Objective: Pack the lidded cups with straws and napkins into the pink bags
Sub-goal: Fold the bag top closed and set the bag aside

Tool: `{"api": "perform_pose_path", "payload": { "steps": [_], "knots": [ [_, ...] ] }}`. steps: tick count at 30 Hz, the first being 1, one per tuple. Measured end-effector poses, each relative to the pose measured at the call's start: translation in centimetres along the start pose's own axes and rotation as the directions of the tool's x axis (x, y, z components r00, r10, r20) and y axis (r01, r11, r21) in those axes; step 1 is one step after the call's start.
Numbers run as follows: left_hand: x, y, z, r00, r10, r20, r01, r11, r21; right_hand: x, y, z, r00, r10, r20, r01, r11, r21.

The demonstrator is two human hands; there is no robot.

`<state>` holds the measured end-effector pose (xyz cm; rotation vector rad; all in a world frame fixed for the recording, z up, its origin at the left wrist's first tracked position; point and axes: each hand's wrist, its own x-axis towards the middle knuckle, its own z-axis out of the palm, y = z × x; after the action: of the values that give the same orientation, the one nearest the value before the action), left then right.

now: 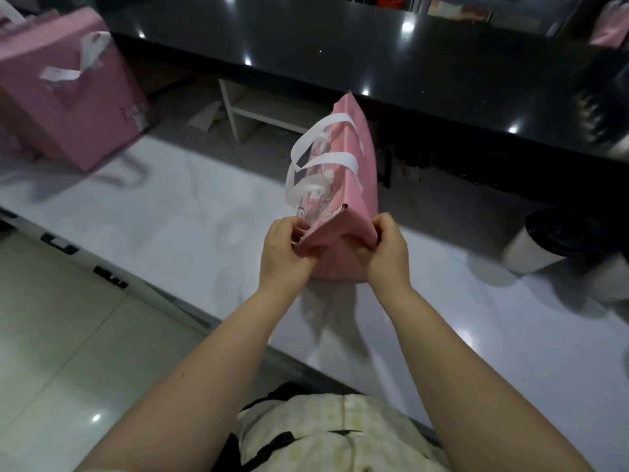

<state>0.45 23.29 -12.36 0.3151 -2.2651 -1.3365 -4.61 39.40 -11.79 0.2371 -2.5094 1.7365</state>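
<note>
In the head view, my two hands are together a little above the middle, over the white worktop (pixel 153 216). Between them I hold a pink bag (pixel 354 172). It is folded almost flat and stands on its narrow edge. It stretches away from me toward 12 o'clock, and its near end is between my hands.

My left hand (pixel 286 253) has its fingers curled and pinches the near corner of the bag from the 9 o'clock side. My right hand (pixel 388 253) pinches the same end from the 3 o'clock side, with the thumb on top of the fold. The white handles (pixel 326 158) of the bag hang out to its 9 o'clock side in loose loops.

A second pink bag (pixel 64 97) with white handles stands on the worktop at 10 o'clock, well apart from the first one. At 3 o'clock, near the edge of the picture, a white cup (pixel 531 253) with a dark top is on the worktop. It is tilted and blurred, so I cannot tell more about it. A dark glossy counter (pixel 374 46) runs across from 12 to 2 o'clock. The tiled floor (pixel 68 335) shows at 8 o'clock.
</note>
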Motion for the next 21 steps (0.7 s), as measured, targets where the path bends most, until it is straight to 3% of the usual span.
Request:
{"api": "perform_pose_path", "payload": {
  "steps": [6,9,13,16,21],
  "knots": [
    [-1.0,-0.8,-0.3,0.995,0.012,-0.096,-0.019,0.997,-0.077,-0.9,1.3,-1.2,0.995,-0.087,0.045,0.085,0.996,0.035],
    [-1.1,-0.8,-0.6,0.995,0.017,-0.094,-0.025,0.996,-0.087,-1.2,1.7,-1.9,0.988,-0.150,0.039,0.151,0.988,-0.037],
    [0.0,-0.1,0.0,0.998,-0.056,-0.024,0.055,0.997,-0.052,-0.3,1.4,-1.0,0.993,-0.114,0.025,0.116,0.978,-0.176],
    [0.1,-0.5,0.4,0.999,-0.042,-0.022,0.041,0.998,-0.051,-0.1,1.5,-0.8,0.994,-0.106,-0.002,0.105,0.983,-0.154],
    [-1.7,-2.6,0.2,0.998,-0.065,-0.024,0.063,0.996,-0.070,-1.0,3.8,-2.0,0.985,-0.026,0.168,0.054,0.985,-0.163]
  ]
}}
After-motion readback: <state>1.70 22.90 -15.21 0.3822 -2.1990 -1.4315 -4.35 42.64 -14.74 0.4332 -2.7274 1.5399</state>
